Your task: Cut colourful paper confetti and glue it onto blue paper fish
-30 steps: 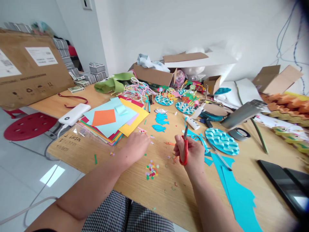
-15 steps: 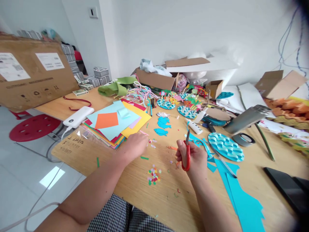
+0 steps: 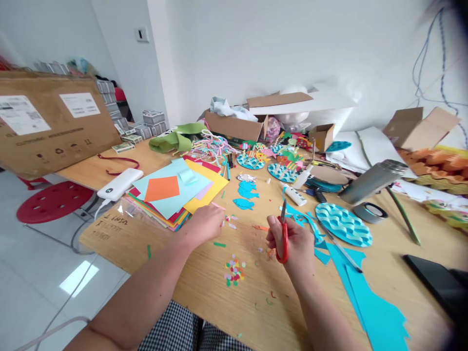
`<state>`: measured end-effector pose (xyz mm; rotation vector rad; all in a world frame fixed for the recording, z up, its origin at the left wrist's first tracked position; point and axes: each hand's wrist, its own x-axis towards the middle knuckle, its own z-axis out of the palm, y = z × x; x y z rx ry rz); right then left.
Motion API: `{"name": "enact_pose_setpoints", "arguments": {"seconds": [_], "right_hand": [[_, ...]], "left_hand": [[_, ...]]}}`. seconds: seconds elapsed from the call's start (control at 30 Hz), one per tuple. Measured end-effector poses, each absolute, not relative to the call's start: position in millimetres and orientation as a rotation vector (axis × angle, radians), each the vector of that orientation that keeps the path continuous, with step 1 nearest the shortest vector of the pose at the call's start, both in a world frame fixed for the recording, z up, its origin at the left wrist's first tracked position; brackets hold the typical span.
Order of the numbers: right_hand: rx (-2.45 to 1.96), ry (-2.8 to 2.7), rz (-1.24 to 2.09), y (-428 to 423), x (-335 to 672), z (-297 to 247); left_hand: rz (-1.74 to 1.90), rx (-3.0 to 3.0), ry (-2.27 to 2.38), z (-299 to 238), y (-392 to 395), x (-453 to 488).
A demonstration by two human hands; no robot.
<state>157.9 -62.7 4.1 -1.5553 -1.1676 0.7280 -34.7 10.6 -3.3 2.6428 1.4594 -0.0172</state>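
Note:
My right hand (image 3: 294,243) is closed round the red handles of a pair of scissors (image 3: 282,233), blades pointing up and away. My left hand (image 3: 204,224) lies curled on the wooden table (image 3: 204,282), fingertips at a pink paper strip beside the stack of coloured paper (image 3: 175,190); what it pinches, if anything, is hidden. A small heap of confetti dots (image 3: 234,272) lies between my arms. Blue paper fish (image 3: 247,190) lie further out.
Blue wavy paper discs (image 3: 342,224), a glue tube (image 3: 295,194), a steel flask (image 3: 373,180), a tape roll (image 3: 369,212), blue paper offcuts (image 3: 373,307), cardboard boxes (image 3: 234,124), a power bank (image 3: 120,183) and a red stool (image 3: 54,201) surround the hands.
The view has tilted up a little. My left hand has slid slightly toward the paper stack. The right hand keeps hold of the scissors in much the same place.

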Motion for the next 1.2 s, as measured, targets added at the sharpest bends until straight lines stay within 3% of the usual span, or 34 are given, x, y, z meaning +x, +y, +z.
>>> {"name": "enact_pose_setpoints", "arguments": {"seconds": [0.47,0.8,1.0,1.2], "right_hand": [[-1.539,-1.152,0.738,-64,157,4],[-1.540,-1.134,0.779,-64,156,8],[-1.389,-1.151,1.028,-61,152,6],[-1.261,-1.232,1.074,-60,150,4]], "left_hand": [[-0.072,2.666,1.506,-8,9,-30],[0.170,2.444,1.511,-10,14,-29],[0.432,1.839,1.066,0,19,-26],[0.557,1.131,0.708,-7,13,-18]]}}
